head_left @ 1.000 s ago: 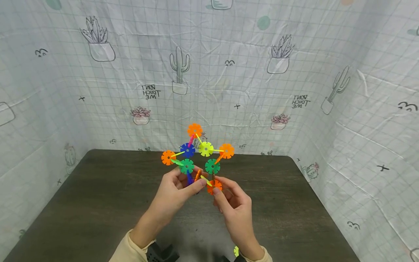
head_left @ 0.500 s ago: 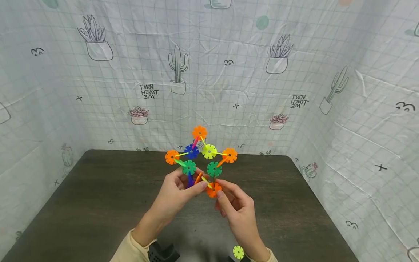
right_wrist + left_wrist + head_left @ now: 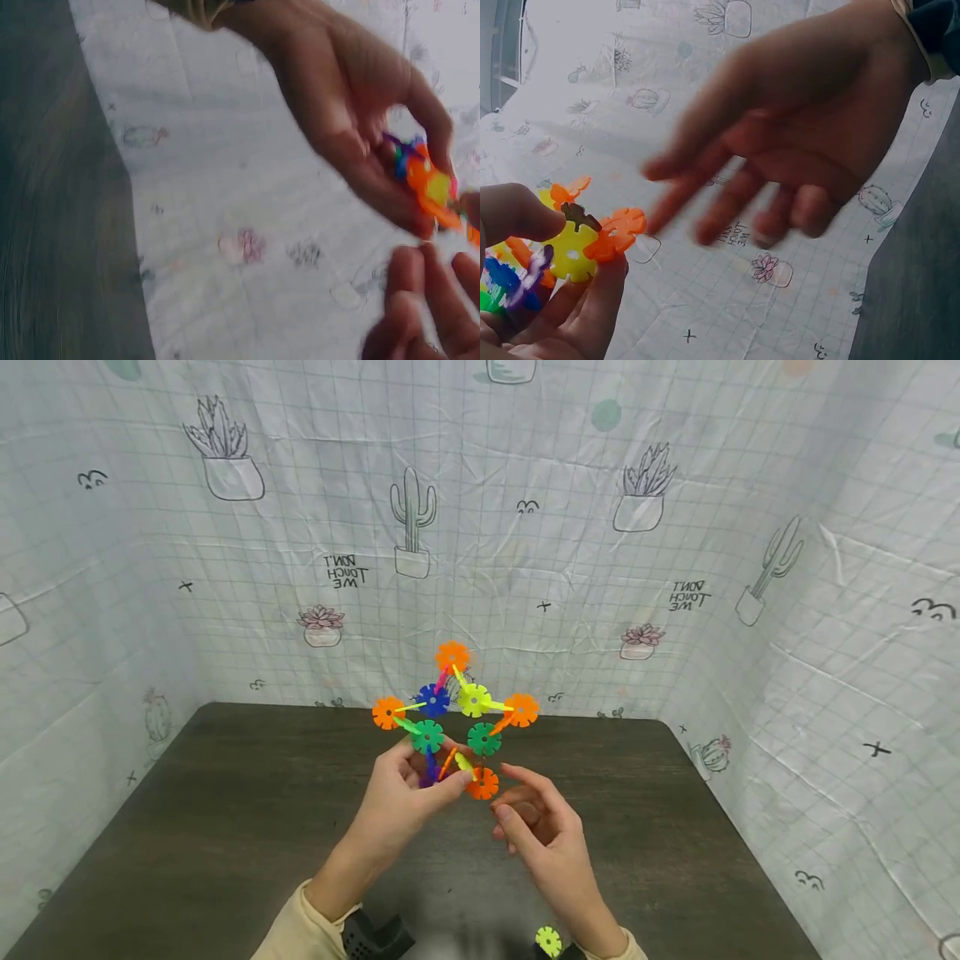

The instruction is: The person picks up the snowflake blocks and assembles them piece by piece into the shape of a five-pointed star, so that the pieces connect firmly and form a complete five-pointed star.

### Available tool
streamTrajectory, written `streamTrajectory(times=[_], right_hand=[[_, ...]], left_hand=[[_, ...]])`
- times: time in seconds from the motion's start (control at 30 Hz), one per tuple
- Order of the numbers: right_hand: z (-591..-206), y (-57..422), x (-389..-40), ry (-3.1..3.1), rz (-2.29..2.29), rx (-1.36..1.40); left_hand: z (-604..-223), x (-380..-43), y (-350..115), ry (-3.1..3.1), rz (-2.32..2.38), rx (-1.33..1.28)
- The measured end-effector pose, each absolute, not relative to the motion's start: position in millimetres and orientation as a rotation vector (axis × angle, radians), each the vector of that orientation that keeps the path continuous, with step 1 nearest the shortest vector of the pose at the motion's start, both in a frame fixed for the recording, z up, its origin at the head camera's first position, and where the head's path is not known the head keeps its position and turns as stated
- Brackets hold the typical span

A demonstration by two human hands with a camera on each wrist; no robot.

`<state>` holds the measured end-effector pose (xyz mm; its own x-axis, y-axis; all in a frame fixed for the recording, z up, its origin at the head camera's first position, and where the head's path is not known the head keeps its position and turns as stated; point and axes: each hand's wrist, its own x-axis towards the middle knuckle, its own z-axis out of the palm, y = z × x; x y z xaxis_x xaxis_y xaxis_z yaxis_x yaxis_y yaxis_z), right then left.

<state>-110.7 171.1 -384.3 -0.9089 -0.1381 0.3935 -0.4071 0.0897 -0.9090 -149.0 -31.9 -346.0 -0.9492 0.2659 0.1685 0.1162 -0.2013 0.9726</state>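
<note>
A star-shaped ring of slotted plastic snowflake discs [image 3: 433, 701] stands upright in the air, in orange, blue, yellow, green and purple. My left hand [image 3: 401, 797] pinches it low down, thumb on a yellow disc [image 3: 571, 253] and fingers behind. That grip partly hides the purple disc [image 3: 531, 281]. Just right of the thumb, the lower-right orange disc [image 3: 483, 783] sticks out uncovered. My right hand [image 3: 551, 831] hovers beside this disc, its fingers loosely bent and holding nothing. In the left wrist view the right hand [image 3: 802, 142] is blurred, its fingers spread near the orange disc.
A loose yellow snowflake disc [image 3: 548, 941] lies on the dark table [image 3: 247, 827] near my right wrist. Behind and at both sides hangs a pale curtain [image 3: 480, 568] printed with cacti. Each wrist carries a black strap-on device [image 3: 377, 935].
My right hand has let go of the lower-right orange disc and drawn slightly back to the right. The left hand keeps hold of the ring, which has shifted a little.
</note>
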Motion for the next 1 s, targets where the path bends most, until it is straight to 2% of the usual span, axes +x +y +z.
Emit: streamTrajectory(times=[0.17, 0.33, 0.5, 0.67, 1.0], right_hand=[[-401, 199, -124, -2.65, 1.614, 0.7], [-433, 225, -137, -3.177, 0.993, 0.972], [-450, 241, -130, -3.442, 0.453, 1.064], [-456, 245, -124, -3.369, 0.311, 1.1], [-454, 250, -124, -3.411, 0.329, 1.037]], left_hand=[[-344, -153, -39, 1.962, 2.336, 0.466], [-342, -156, -41, 1.947, 2.337, 0.465], [-341, -157, -41, 1.936, 2.32, 0.452], [-340, -159, -40, 1.954, 2.327, 0.476], [-341, -160, -40, 1.896, 2.356, 0.453]])
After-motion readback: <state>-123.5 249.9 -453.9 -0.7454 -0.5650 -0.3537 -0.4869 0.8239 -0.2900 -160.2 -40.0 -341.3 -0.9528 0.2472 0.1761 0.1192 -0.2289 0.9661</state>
